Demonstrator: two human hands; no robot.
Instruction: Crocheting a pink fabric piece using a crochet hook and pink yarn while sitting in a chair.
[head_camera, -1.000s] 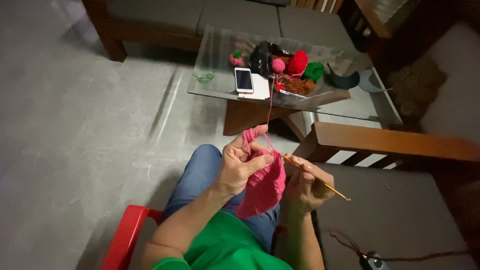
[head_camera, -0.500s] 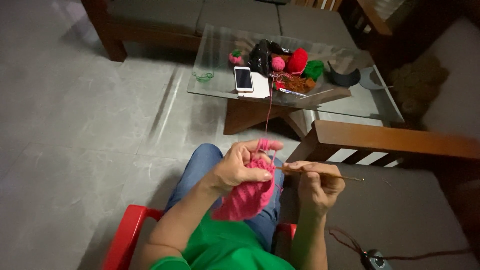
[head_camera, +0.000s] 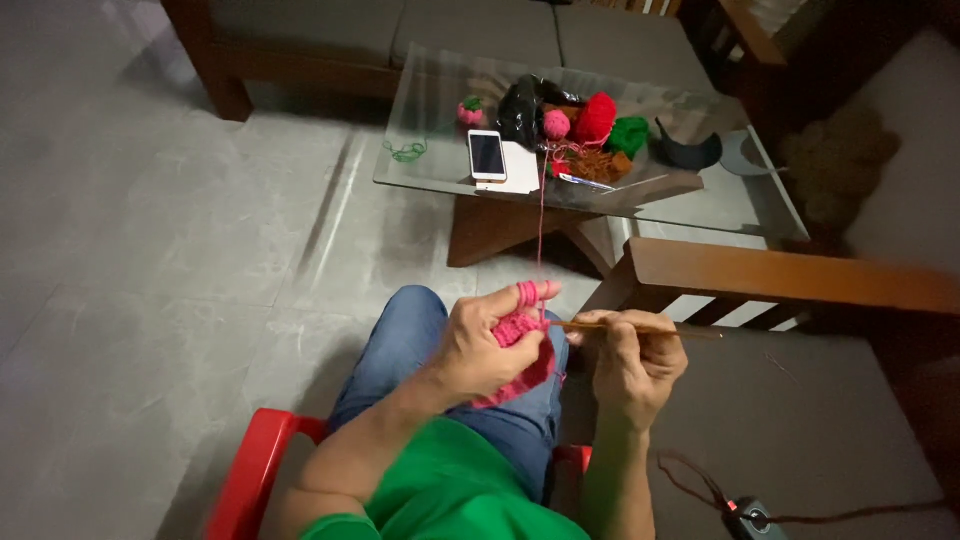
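the left hand (head_camera: 485, 345) is curled shut around the pink crochet piece (head_camera: 520, 355), pinching it against the palm so the working edge faces the hook; the forefinger sticks up with the pink yarn (head_camera: 541, 225) wound round it, likely to keep the strand taut. the right hand (head_camera: 632, 362) is closed on the hook (head_camera: 640, 327), held like a pencil and lying level, its tip meeting the piece just beside the left thumb. so the piece sits between both hands, over the lap, mostly hidden under the left fingers. the yarn runs up from the finger to a pink ball (head_camera: 556, 124) on the glass table (head_camera: 700, 205), well apart, beside a phone (head_camera: 487, 155) and other yarn.
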